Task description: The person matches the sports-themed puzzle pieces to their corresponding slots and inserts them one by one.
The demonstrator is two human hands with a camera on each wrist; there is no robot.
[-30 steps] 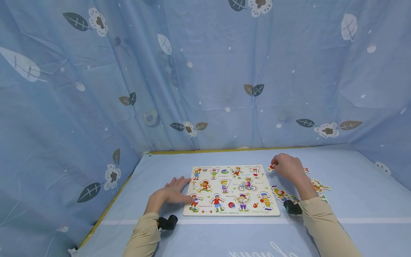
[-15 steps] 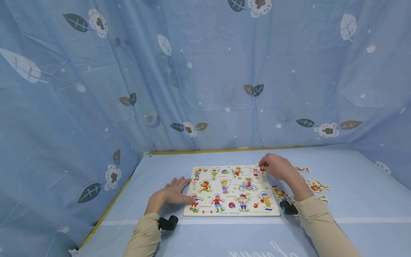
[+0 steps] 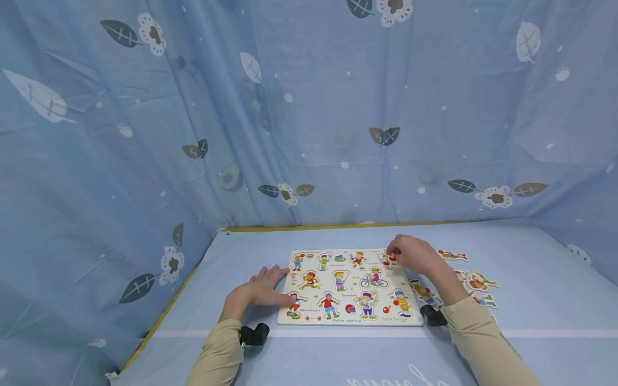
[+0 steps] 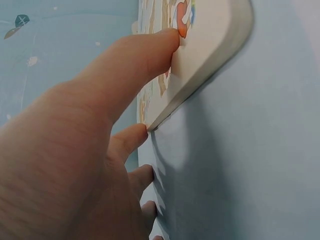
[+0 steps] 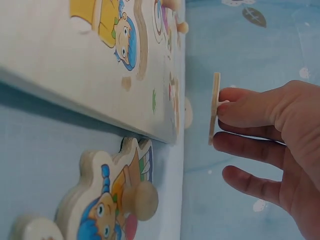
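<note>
A wooden knob puzzle board, printed with children playing sports, lies flat on the table. My left hand rests at its left edge with spread fingers; in the left wrist view the thumb touches the board's top and a fingertip meets its edge. Over the upper right corner, my right hand pinches a thin wooden puzzle piece. That piece appears edge-on and raised off the board in the right wrist view; its picture is mostly hidden in the head view.
Loose puzzle pieces lie right of the board: one farther back, a cluster with an orange figure, and a yellow-clad figure beside the board. One shows a round wooden knob. A blue curtain hangs behind the table.
My right hand has moved left from the loose pieces to over the board's upper right corner, carrying the puzzle piece. My left hand has stayed at the left edge.
</note>
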